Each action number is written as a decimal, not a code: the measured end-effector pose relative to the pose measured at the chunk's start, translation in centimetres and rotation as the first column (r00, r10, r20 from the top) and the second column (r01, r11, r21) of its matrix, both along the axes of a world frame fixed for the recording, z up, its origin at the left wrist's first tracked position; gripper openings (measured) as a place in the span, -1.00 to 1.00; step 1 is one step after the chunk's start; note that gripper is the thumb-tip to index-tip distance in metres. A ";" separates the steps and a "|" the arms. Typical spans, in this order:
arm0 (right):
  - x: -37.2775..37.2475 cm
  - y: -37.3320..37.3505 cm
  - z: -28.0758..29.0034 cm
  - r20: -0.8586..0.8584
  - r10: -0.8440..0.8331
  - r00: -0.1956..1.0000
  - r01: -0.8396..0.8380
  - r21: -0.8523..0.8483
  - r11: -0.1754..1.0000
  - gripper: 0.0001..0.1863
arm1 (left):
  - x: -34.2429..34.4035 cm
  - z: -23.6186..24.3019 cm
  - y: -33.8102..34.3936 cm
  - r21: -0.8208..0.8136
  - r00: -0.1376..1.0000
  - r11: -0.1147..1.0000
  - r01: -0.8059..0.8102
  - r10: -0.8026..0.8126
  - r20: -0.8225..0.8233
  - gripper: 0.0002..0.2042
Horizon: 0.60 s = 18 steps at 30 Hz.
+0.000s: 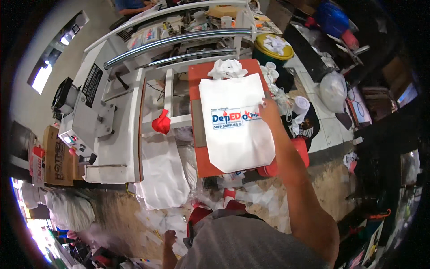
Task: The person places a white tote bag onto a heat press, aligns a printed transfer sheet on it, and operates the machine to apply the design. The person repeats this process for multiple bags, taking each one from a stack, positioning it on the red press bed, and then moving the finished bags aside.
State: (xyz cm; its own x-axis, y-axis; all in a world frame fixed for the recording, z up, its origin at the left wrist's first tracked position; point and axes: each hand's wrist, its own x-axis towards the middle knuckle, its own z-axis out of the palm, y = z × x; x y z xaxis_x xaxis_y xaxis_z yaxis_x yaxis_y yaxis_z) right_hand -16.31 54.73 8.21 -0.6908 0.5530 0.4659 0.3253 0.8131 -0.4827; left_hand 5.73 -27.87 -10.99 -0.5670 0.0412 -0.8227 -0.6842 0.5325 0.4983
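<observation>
Our right hand (268, 110) reaches to the centre of the frame, fingers pinching a small printed sheet (251, 115) on the white bag (235, 130) lying on the orange platen (201, 157); we should lay it square. Our left hand (169, 237), lower centre, hangs free, seemingly loose.

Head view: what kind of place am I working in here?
Probably a small print shop: a heat press, a white tote bag on its orange pad under the right hand, paper scraps on the floor.
</observation>
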 end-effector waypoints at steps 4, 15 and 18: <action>-0.5 2.7 -2.0 0.159 0.079 0.984 -0.056 -0.143 0.988 -0.71 | -0.6 3.9 5.5 -0.157 0.966 0.957 -0.245 0.228 -0.119 -0.81; 12.1 -24.9 2.8 0.069 0.877 0.475 -0.647 -0.649 0.401 -0.87 | 6.2 -3.7 1.7 -0.039 0.923 0.984 0.172 -0.174 -0.342 -0.91; 14.7 -29.8 3.5 0.130 0.958 0.256 -0.524 -0.814 0.250 -0.82 | 5.5 -3.0 3.9 0.018 0.993 0.999 -0.049 0.050 -0.110 -0.92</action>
State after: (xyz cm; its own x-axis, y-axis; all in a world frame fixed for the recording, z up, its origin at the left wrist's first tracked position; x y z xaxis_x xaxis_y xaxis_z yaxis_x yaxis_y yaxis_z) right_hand -1.59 24.94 11.72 -0.8452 -0.4579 -0.2757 0.0489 0.4475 -0.8930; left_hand 11.25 -23.96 -13.97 -0.6559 0.0233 -0.7545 -0.6499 0.4909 0.5802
